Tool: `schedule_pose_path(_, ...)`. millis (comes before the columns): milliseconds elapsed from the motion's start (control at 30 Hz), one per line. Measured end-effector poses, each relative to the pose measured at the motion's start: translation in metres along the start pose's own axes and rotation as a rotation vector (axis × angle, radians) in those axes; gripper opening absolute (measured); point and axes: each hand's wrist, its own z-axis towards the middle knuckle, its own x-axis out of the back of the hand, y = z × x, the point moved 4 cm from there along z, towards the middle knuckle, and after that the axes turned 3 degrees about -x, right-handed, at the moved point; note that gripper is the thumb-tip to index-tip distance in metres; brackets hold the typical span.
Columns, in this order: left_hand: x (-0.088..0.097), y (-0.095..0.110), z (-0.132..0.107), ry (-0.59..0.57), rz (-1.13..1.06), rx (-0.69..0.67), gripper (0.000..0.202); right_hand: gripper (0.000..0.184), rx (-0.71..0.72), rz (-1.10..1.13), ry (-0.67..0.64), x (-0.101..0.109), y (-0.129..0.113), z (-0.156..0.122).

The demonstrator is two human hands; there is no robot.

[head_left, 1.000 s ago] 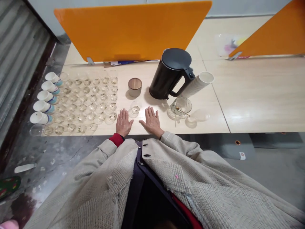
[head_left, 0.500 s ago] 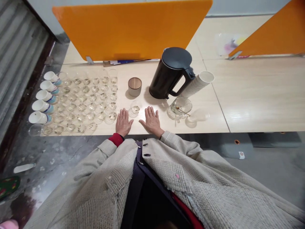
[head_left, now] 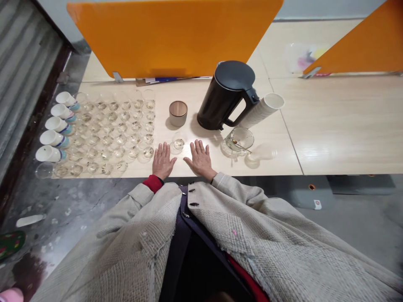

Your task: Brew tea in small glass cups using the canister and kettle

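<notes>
My left hand lies flat on the pale wooden table, palm down and holding nothing. Flat on the same surface, my right hand has its fingers stretched out and its thumb spread. Between the two, slightly farther back, stands a small clear cup with dark bits at its bottom. Behind that cup is a round container with a wooden lid. To the right of my right hand sits a ribbed glass jar with a gold spoon in it.
Rows of clear cups fill the table's left part, with several white paper cups along their left edge. A black kettle leans in view before a tall stack of cups. An orange partition stands behind.
Both hands stay flat in the same places. The view has shifted very slightly; the things on the table have not moved.
</notes>
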Motion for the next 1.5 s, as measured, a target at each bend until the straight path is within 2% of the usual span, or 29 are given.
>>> schedule_pose_path(467, 0.003, 0.003, -0.001, -0.039, 0.002, -0.026, 0.077, 0.086, -0.018, 0.001, -0.033, 0.003, -0.002, 0.0)
schedule_pose_path(800, 0.002, -0.001, 0.001, 0.004, -0.029, -0.042, 0.076, 0.088, -0.034, 0.01, -0.049, 0.006, -0.004, 0.005)
schedule_pose_path(900, 0.003, -0.001, 0.001, 0.011, -0.035, -0.049, 0.076, 0.088, -0.003, 0.077, -0.032, 0.011, 0.0, 0.003)
schedule_pose_path(967, 0.003, -0.001, 0.001, 0.015, -0.048, -0.047, 0.076, 0.08, 0.009, 0.185, 0.027, 0.018, 0.008, -0.006)
schedule_pose_path(1033, 0.002, -0.002, 0.002, 0.024, -0.06, -0.046, 0.076, 0.067, -0.044, 0.328, 0.138, 0.03, 0.022, -0.023)
schedule_pose_path(1200, 0.0, -0.003, 0.003, 0.038, -0.066, -0.045, 0.077, 0.045, -0.449, 0.714, 0.469, 0.063, 0.069, -0.088)
schedule_pose_path(1300, -0.001, -0.003, 0.003, 0.042, -0.069, -0.043, 0.077, 0.046, -0.58, 0.852, 0.676, 0.082, 0.087, -0.115)
schedule_pose_path(1400, -0.001, -0.004, 0.004, 0.046, -0.068, -0.042, 0.077, 0.058, -0.594, 0.882, 0.758, 0.095, 0.098, -0.115)
schedule_pose_path(1500, -0.001, -0.005, 0.006, 0.044, -0.062, -0.043, 0.078, 0.061, -0.571, 0.85, 0.774, 0.102, 0.107, -0.098)
